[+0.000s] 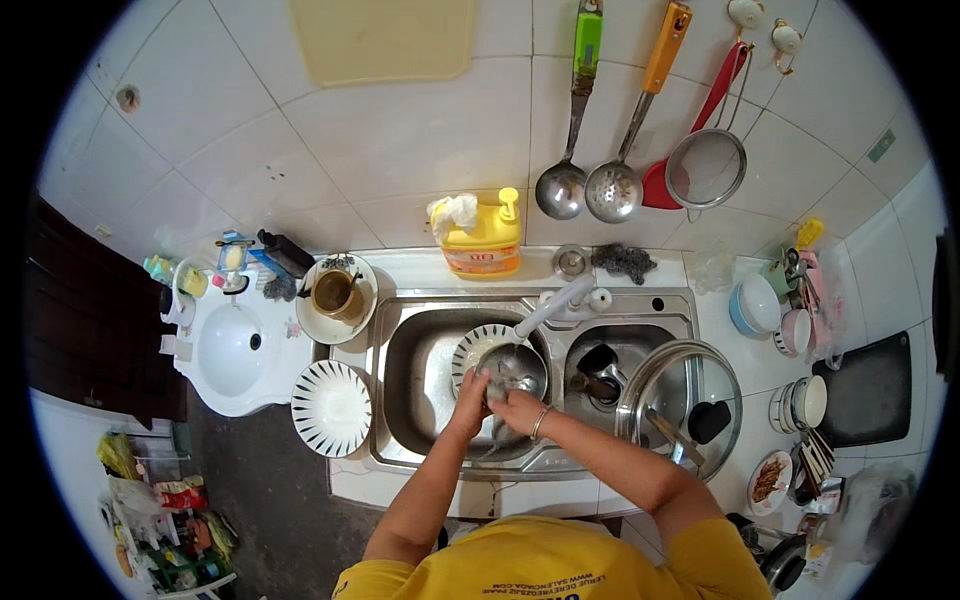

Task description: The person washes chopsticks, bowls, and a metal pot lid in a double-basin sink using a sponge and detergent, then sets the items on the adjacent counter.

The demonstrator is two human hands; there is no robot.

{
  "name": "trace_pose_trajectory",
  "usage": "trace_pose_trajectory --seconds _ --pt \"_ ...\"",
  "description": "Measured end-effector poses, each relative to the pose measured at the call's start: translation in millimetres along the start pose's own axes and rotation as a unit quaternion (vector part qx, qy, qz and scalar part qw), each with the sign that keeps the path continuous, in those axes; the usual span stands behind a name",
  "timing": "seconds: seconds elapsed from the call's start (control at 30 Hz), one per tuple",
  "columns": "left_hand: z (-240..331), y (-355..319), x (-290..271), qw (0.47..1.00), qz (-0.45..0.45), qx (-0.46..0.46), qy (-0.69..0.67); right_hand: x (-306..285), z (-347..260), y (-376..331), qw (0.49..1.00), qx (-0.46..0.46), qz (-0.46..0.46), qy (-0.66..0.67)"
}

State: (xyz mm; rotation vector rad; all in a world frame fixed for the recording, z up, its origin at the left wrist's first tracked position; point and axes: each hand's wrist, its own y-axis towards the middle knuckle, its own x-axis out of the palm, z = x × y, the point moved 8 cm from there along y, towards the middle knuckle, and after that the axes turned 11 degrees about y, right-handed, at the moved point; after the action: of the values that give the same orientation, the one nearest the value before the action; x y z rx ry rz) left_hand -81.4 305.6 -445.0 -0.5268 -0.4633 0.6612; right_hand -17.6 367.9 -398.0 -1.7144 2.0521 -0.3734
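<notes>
Both my hands are together over the left basin (415,340) of a steel double sink. My left hand (470,402) and my right hand (520,411), with a bangle on its wrist, close around a small greyish thing between them that I cannot make out. Just beyond my fingers, a shiny metal bowl (530,366) rests in a white dish (466,348) with dark stripes. The white faucet (553,308) reaches over them.
A pot lid (735,400) leans over the right basin, which holds a dark-handled thing (598,375). Left of the sink are a striped plate (331,408) and a brown pot (336,296). Behind it stand a yellow detergent jug (482,245) and steel wool (624,262). Ladles (562,188) hang above.
</notes>
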Motion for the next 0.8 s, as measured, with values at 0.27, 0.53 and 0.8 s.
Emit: trace_pose_trajectory --seconds 0.27,0.53,0.8 --pt "5 13 -4 0.999 -0.025 0.026 -0.003 2 23 14 0.966 0.024 -0.007 0.258" --pt "21 8 -22 0.984 -0.046 -0.111 0.132 -18 -5 -25 0.858 -0.252 0.083 -0.439" --pt "-25 16 -16 0.998 0.039 -0.012 -0.043 6 -8 -21 0.912 -0.272 0.158 -0.264"
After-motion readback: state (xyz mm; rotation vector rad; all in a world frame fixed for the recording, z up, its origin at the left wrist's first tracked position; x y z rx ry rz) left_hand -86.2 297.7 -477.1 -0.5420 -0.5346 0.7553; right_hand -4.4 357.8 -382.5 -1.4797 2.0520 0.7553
